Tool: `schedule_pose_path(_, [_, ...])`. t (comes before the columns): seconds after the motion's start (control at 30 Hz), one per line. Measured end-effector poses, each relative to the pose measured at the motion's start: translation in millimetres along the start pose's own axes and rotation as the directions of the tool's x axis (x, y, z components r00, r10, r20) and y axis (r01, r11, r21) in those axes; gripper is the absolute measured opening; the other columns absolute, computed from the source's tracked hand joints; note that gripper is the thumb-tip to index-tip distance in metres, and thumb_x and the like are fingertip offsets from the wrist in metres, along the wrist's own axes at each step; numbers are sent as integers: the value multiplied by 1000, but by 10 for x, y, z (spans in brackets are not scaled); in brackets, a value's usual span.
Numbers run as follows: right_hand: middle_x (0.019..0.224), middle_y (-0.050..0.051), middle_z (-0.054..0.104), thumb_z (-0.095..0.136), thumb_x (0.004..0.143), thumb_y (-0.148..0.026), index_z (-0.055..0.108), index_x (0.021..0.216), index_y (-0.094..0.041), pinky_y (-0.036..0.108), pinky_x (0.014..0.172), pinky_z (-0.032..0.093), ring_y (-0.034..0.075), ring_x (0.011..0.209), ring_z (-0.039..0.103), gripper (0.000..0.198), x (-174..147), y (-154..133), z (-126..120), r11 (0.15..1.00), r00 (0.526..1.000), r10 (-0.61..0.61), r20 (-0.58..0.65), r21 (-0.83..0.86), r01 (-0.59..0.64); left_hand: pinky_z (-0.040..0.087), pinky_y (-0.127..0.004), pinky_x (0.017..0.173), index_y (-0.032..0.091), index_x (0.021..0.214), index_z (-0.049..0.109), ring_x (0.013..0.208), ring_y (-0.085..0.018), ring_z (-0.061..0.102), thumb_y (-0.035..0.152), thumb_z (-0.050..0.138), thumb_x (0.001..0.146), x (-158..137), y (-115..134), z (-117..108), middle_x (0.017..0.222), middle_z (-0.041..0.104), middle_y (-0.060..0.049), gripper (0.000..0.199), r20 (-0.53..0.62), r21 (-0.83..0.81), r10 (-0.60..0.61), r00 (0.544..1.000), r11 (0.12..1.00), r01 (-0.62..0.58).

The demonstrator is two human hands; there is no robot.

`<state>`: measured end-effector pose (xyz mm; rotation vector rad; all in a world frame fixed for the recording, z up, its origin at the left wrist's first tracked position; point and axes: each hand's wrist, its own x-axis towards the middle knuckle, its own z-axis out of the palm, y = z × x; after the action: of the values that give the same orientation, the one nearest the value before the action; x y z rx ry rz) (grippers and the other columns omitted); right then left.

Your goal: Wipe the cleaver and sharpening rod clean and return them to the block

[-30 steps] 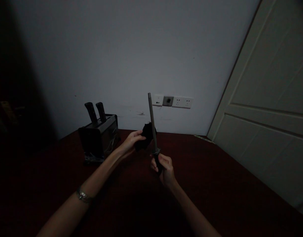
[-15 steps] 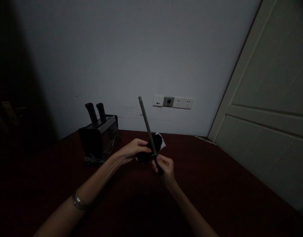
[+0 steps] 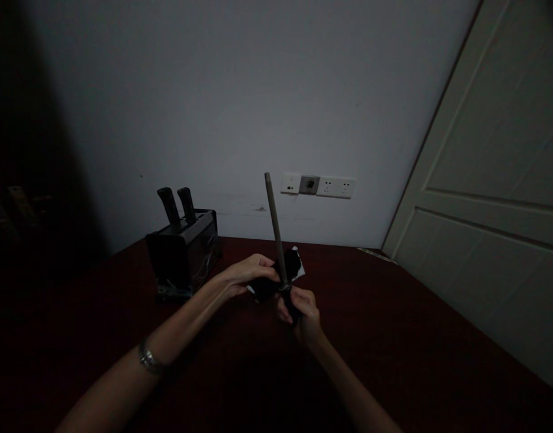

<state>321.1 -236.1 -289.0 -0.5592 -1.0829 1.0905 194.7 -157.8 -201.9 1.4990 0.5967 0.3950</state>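
Note:
My right hand (image 3: 307, 314) is closed around the black handle of a honing steel (image 3: 276, 225). Its long grey rod points up and leans slightly left. My left hand (image 3: 252, 272), wearing a bracelet at the wrist, pinches a black cloth with white edges (image 3: 293, 260). The cloth lies behind and against the lower part of the rod, near the guard. In the dim light, the cloth's folds and the fingers beneath it are hard to make out.
A knife block (image 3: 181, 252) holding two black-handled knives (image 3: 168, 205) stands at the left on the dark red table (image 3: 371, 337). Wall sockets (image 3: 336, 187) sit above the table's back edge. A pale panelled door (image 3: 493, 180) rises at the right.
The steel has tipped more upright, its tip moving right. Both hands and the cloth have shifted slightly right and down, and the grips remain the same.

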Motion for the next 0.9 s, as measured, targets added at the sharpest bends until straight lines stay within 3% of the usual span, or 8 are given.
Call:
schedule_pose_path(0.2, [37, -3, 42, 60, 72, -43, 63, 67, -8, 19, 34, 18, 4, 30, 27, 35, -18, -27, 73, 985, 995, 59, 80, 156, -70, 24, -17, 38, 9, 58, 60, 39, -5, 42, 21, 63, 50, -24, 66, 24, 48, 54, 1, 15, 24, 43, -6, 1000, 999, 5])
schedule_pose_path(0.37, [35, -4, 41, 60, 71, -43, 63, 68, -9, 19, 33, 19, 4, 28, 26, 34, -47, -16, 124, 962, 979, 98, 181, 234, -139, 29, -17, 39, 10, 60, 60, 43, -7, 47, 19, 64, 49, -32, 38, -6, 52, 58, -1, 15, 58, 46, -65, 996, 997, 63])
schedule_pose_path(0.47, [35, -4, 41, 59, 73, -43, 63, 68, -9, 19, 32, 19, 4, 27, 26, 35, -56, -31, 140, 957, 976, 95, 198, 250, -144, 33, -17, 42, 9, 66, 62, 47, -8, 50, 20, 67, 52, -24, 10, -95, 58, 61, -3, 18, 99, -6, -16, 995, 1000, 17])
schedule_pose_path(0.67, [35, -3, 42, 58, 73, -47, 62, 64, -9, 18, 30, 19, 5, 26, 30, 39, -54, -68, 143, 981, 983, 101, 156, 148, -124, 38, -16, 49, 9, 69, 65, 53, -7, 53, 17, 72, 54, -42, 101, -187, 63, 61, -2, 19, 76, -164, 173, 982, 974, -159])
schedule_pose_path(0.9, [34, -2, 44, 59, 69, -52, 62, 60, -10, 19, 29, 20, 5, 26, 31, 43, -42, -43, 140, 993, 989, 104, 106, 43, -109, 44, -17, 53, 9, 71, 67, 56, -9, 57, 15, 75, 49, -24, 74, -142, 64, 64, -1, 24, 239, -90, 146, 960, 988, -128])
